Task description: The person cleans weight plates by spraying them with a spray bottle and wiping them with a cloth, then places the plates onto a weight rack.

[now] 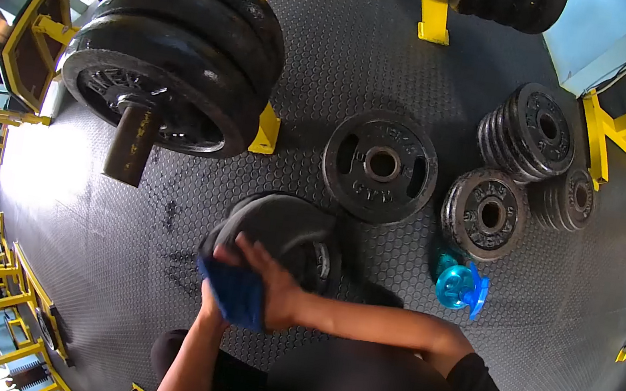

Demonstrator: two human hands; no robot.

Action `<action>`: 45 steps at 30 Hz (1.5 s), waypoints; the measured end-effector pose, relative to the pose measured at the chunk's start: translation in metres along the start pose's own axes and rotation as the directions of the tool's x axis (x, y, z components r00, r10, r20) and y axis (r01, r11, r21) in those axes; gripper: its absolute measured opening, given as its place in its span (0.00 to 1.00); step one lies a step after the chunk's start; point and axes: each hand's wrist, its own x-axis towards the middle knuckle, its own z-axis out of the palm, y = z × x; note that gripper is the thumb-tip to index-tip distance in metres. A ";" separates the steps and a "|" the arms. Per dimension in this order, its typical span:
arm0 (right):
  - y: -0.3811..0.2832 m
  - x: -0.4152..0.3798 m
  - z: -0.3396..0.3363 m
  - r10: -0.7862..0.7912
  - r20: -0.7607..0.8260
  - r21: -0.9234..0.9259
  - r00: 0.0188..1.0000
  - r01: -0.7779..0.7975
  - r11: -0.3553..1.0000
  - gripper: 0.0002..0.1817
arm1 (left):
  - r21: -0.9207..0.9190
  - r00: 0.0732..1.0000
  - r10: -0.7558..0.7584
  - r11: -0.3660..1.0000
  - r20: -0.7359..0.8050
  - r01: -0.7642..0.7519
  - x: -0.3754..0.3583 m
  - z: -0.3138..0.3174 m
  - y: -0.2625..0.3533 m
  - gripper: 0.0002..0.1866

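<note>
A folded blue cloth sits between my two hands. My left hand is under and behind it, gripping it, with most of its fingers hidden by the cloth. My right hand lies against the cloth's right side, its fingers stretched out and apart. Just beyond my hands, smooth black weight plates rest on the floor, partly covered by my fingers. Farther ahead, a black weight plate with a central hole and side slots lies flat.
At upper left, large black plates hang on a bar end of a yellow frame. Stacks of smaller plates stand to the right. A blue bottle is near my right forearm. Textured black mat covers the floor.
</note>
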 end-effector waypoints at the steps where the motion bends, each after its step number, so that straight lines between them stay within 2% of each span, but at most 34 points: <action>1: -0.008 -0.004 -0.006 0.006 0.000 0.000 1.000 -0.006 1.000 0.37 | 0.000 1.000 -0.006 1.000 0.001 0.006 0.001 -0.003 0.001 0.28; 3: -0.023 -0.020 -0.019 -0.240 0.158 -0.013 0.958 0.245 0.969 0.39 | 0.144 0.989 0.071 0.985 0.127 -0.090 0.000 -0.009 0.002 0.27; 4: -0.017 -0.029 -0.022 -0.239 0.164 -0.008 0.957 0.244 0.970 0.39 | -0.004 0.996 -0.032 0.999 0.083 0.032 -0.016 0.013 0.012 0.26; 6: -0.003 -0.045 -0.023 -0.252 0.347 -0.154 0.904 0.319 0.935 0.39 | -0.040 0.995 -0.080 0.996 0.067 0.083 -0.019 0.017 0.017 0.26; 7: 0.003 -0.047 -0.022 -0.251 0.347 -0.150 0.904 0.317 0.936 0.39 | -0.077 0.990 -0.124 0.989 0.062 0.128 -0.020 0.016 0.017 0.26; 8: 0.010 -0.050 -0.022 -0.212 0.362 -0.195 0.908 0.296 0.935 0.41 | -0.082 0.990 -0.126 0.988 0.060 0.131 -0.020 0.013 0.015 0.26; 10: 0.011 -0.040 -0.036 -0.170 0.380 -0.254 0.909 0.279 0.926 0.44 | 0.019 0.993 -0.022 1.000 0.116 0.020 -0.015 0.015 0.013 0.26; 13: 0.013 -0.019 -0.040 -0.107 0.359 -0.267 0.927 0.212 0.940 0.43 | -0.007 0.999 0.009 1.000 0.040 -0.009 -0.013 0.031 0.014 0.28; 14: 0.021 -0.015 -0.038 -0.036 0.147 -0.216 0.989 0.067 0.974 0.43 | 0.031 0.993 0.043 0.999 -0.112 -0.039 -0.014 0.045 0.014 0.28; 15: 0.028 -0.012 -0.040 0.058 -0.066 -0.139 0.996 -0.067 0.988 0.42 | 0.029 0.993 0.038 0.999 -0.111 -0.035 -0.014 0.039 0.014 0.28; 16: 0.034 -0.009 -0.049 0.063 -0.061 -0.142 0.996 -0.071 0.987 0.42 | 0.044 0.998 0.002 0.999 -0.056 0.001 -0.013 0.029 0.015 0.28; 17: 0.040 -0.005 -0.061 0.110 -0.098 -0.327 0.989 -0.136 0.935 0.41 | 0.061 0.999 -0.033 0.998 -0.003 0.033 -0.014 0.022 0.013 0.28; 18: 0.044 -0.005 -0.068 0.146 -0.153 -0.495 0.977 -0.203 0.845 0.41 | 0.070 0.992 -0.016 0.997 -0.128 0.025 -0.021 0.044 0.016 0.28; 19: 0.045 -0.012 -0.068 0.145 -0.164 -0.494 0.976 -0.208 0.844 0.41 | 0.077 0.993 -0.015 0.997 -0.121 0.024 -0.021 0.044 0.016 0.28; 21: 0.049 -0.039 -0.060 0.269 -0.268 -0.333 0.925 -0.351 0.875 0.38 | 0.087 0.989 -0.011 0.996 -0.151 0.024 -0.022 0.041 0.014 0.28; 25: 0.065 -0.089 -0.030 0.306 -0.143 -0.372 0.941 -0.338 0.865 0.38 | 0.055 0.981 -0.038 0.997 -0.191 0.049 -0.019 0.041 0.013 0.28; 27: 0.068 -0.110 -0.015 0.172 -0.005 -0.398 0.985 -0.160 0.903 0.34 | 0.050 0.984 -0.038 0.998 -0.174 0.048 -0.020 0.042 0.014 0.28; 28: 0.069 -0.117 -0.009 0.172 -0.008 -0.400 0.985 -0.161 0.902 0.34 | 0.050 0.985 -0.039 0.998 -0.171 0.048 -0.020 0.042 0.014 0.28; 30: 0.073 -0.127 -0.002 0.173 -0.091 -0.018 0.981 -0.176 0.984 0.33 | 0.058 0.983 -0.034 0.997 -0.180 0.045 -0.020 0.042 0.013 0.27; 31: 0.062 -0.129 -0.011 0.178 -0.097 -0.021 0.979 -0.181 0.983 0.33 | 0.060 0.984 -0.038 0.997 -0.173 0.049 -0.020 0.042 0.013 0.27; 33: 0.040 -0.138 -0.031 0.290 -0.124 0.090 0.949 -0.280 0.956 0.35 | 0.075 0.984 -0.019 0.997 -0.174 0.032 -0.019 0.042 0.013 0.28; 37: 0.035 -0.146 -0.045 0.249 -0.116 0.157 0.961 -0.230 0.960 0.35 | 0.104 0.977 -0.010 0.994 -0.214 0.033 -0.019 0.043 0.014 0.28; 38: 0.030 -0.149 -0.049 0.358 -0.060 0.455 0.932 -0.294 0.841 0.32 | 0.102 0.979 -0.012 0.994 -0.205 0.033 -0.018 0.041 0.013 0.29; 39: 0.020 -0.148 -0.058 0.440 0.026 0.702 0.898 -0.329 0.631 0.28 | 0.102 0.979 -0.012 0.994 -0.202 0.034 -0.019 0.041 0.011 0.29; 40: 0.010 -0.141 -0.072 0.439 0.021 0.701 0.898 -0.327 0.634 0.28 | 0.094 0.979 0.001 0.995 -0.202 0.019 -0.020 0.042 0.010 0.29; 41: -0.002 -0.128 -0.093 0.357 -0.094 0.519 0.929 -0.260 0.814 0.26 | 0.084 0.978 0.016 0.997 -0.206 0.002 -0.020 0.043 0.010 0.29; 42: -0.013 -0.112 -0.116 0.245 -0.182 0.299 0.952 -0.183 0.936 0.24 | 0.081 0.977 0.020 0.997 -0.210 -0.003 -0.020 0.044 0.009 0.29; 43: -0.022 -0.092 -0.141 0.197 -0.201 0.234 0.960 -0.148 0.961 0.23 | 0.080 0.975 0.002 0.997 -0.221 0.016 -0.022 0.044 0.008 0.29; 44: -0.026 -0.078 -0.158 0.175 -0.284 0.183 0.943 -0.126 0.975 0.22 | 0.078 0.973 -0.016 0.996 -0.231 0.035 -0.025 0.044 0.008 0.29; 45: -0.019 -0.063 -0.171 0.081 -0.371 0.085 0.925 -0.053 0.995 0.21 | 0.074 0.972 -0.012 0.997 -0.234 0.031 -0.027 0.047 0.007 0.29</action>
